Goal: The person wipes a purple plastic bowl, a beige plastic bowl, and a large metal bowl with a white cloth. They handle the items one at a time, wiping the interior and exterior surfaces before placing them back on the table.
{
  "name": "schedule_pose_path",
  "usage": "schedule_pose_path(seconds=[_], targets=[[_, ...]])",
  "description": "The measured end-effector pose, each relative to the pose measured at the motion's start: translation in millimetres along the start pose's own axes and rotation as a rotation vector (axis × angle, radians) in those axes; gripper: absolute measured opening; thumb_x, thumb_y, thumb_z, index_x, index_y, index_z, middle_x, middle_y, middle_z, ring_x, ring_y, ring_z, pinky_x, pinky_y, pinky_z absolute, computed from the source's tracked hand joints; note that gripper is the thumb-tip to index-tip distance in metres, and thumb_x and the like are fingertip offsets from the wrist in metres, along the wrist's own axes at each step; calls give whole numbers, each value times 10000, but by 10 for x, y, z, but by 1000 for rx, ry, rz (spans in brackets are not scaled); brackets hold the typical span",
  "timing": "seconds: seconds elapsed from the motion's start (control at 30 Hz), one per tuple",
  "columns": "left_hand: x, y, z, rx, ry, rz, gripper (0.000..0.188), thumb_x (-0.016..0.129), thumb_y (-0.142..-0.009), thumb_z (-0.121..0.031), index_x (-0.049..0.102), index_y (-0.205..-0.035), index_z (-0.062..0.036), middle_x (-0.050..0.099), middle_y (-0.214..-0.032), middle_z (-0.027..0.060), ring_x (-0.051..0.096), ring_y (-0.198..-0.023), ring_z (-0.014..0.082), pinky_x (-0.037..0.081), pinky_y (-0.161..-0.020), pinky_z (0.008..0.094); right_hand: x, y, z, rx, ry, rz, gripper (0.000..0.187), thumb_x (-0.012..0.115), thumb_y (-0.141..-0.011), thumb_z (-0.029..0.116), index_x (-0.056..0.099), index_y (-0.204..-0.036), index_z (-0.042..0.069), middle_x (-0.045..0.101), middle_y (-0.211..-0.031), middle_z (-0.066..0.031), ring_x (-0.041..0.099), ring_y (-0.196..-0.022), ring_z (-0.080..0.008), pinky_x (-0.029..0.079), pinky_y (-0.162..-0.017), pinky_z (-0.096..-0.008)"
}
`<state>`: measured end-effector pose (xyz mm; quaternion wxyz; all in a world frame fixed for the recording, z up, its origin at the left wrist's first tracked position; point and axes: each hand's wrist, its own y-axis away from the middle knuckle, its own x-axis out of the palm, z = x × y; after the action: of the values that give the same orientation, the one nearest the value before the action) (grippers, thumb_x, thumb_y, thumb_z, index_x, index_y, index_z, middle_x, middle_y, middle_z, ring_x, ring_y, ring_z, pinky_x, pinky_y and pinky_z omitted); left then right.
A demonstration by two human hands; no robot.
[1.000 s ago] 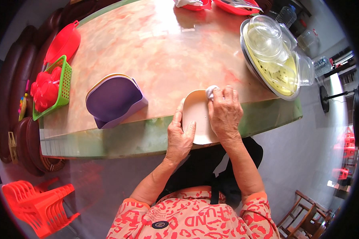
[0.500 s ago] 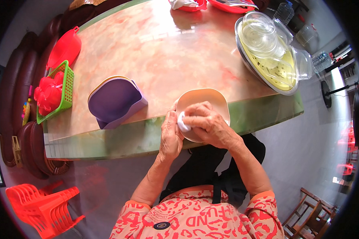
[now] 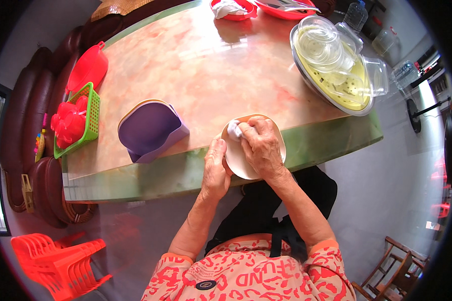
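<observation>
A cream plastic dish (image 3: 242,159) with rounded corners is held at the table's near edge. My left hand (image 3: 217,169) grips its left rim, thumb up along the side, the fingers mostly hidden beneath. Inside the dish, my right hand (image 3: 262,145) is closed on a wadded white cloth (image 3: 234,130), pressing it against the upper left of the inner surface. To the left on the tabletop stands a purple plastic holder (image 3: 150,131) with a scooped front. A cream rim shows behind its back edge.
At left, a green basket (image 3: 92,120) holds red plastic pieces (image 3: 69,123), with a red basin (image 3: 89,67) behind it. A large bowl with a yellow strainer (image 3: 354,98) and clear plastic containers (image 3: 320,45) occupies the right. Red stacked chairs (image 3: 60,263) stand lower left.
My right hand has moved the cloth from the dish's left side up to its upper left. My left hand keeps its grip on the rim. The view has shifted slightly.
</observation>
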<state>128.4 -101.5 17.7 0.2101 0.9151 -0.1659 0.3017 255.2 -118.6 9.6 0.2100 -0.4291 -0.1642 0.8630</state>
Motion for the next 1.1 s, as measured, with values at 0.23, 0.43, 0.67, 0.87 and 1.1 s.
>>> schedule_pose_path(seconds=[0.23, 0.43, 0.67, 0.87, 1.1], targets=[[0, -4, 38, -20, 4, -43, 358, 383, -1030, -313, 493, -1245, -49, 576, -1036, 31, 563, -882, 85, 487, -738, 239, -55, 12, -70, -184, -313, 126, 302, 645, -707, -18, 655, -994, 75, 575, -945, -98, 554, -915, -303, 475, -791, -390], [-60, -24, 83, 71, -194, 16, 347, 445, -1014, -248, 479, -1298, -52, 586, -896, -41, 425, -580, -23, 329, -460, 143, 12, -78, -10, -71, 55, -28, 296, 667, -715, 45, 646, -1008, 77, 585, -971, -84, 554, -932, -280, 471, -793, -386], [-86, 11, 108, 81, -63, 76, 338, 466, -1001, -145, 445, -1313, -19, 561, -1229, 66, 547, -1108, 126, 451, -953, 285, -69, -67, -56, 120, 575, -10, 278, 711, -713, 166, 627, -953, 54, 553, -979, -74, 529, -947, -257, 434, -794, -389], [-140, -15, 144, 88, 4, 76, 291, 453, -1009, -175, 460, -1260, -29, 562, -1198, 69, 544, -1110, 137, 450, -954, 294, -56, 74, 131, 23, 316, 208, 421, 627, -793, 130, 534, -1176, -19, 511, -1145, -185, 503, -1015, -348, 452, -880, -430], [-237, -61, 182, 119, 10, 116, 234, 413, -1022, -191, 487, -1164, -21, 584, -1095, 84, 569, -1044, 145, 465, -913, 302, -367, 208, 180, -205, 25, 382, 383, 540, -807, 32, 537, -1185, -32, 536, -1179, -186, 524, -1015, -370, 461, -888, -421]])
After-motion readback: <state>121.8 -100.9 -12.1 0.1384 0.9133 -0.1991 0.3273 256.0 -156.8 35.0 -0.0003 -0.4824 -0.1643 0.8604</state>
